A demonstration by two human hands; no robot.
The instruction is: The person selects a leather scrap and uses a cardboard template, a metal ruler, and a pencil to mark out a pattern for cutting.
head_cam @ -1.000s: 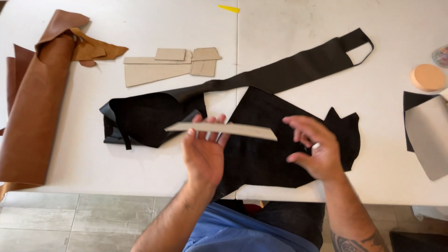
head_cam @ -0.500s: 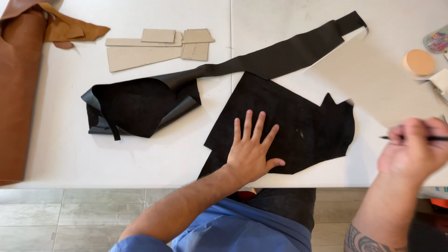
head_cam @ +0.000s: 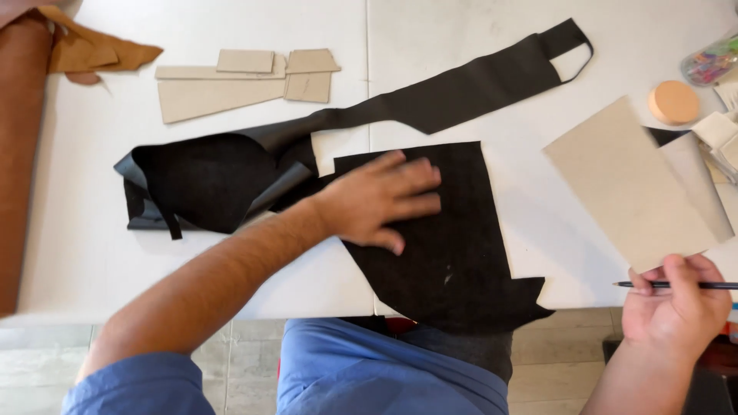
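A large piece of black leather (head_cam: pixel 453 261) lies on the white table (head_cam: pixel 430 46), its lower edge hanging over the front. My left hand (head_cam: pixel 380 201) rests flat on it with the fingers spread, pointing right. A long black strip (head_cam: pixel 461 88) runs from it toward the far right. My right hand (head_cam: pixel 673 303), past the table's front edge at the lower right, grips a grey cardboard pattern piece (head_cam: pixel 626 180) together with a thin dark pencil (head_cam: pixel 696 285). The cardboard tilts up over the table's right side.
Several tan cardboard templates (head_cam: pixel 231 83) lie at the back left. A brown leather roll (head_cam: pixel 23 146) runs down the left edge. A round orange disc (head_cam: pixel 673 101) and more grey card and black leather sit at the right. Tiled floor shows below.
The narrow card strip held in both hands a second ago is gone. My left hand pressed down on the black leather and turned right. My right hand now holds a wide cardboard piece with the pencil.
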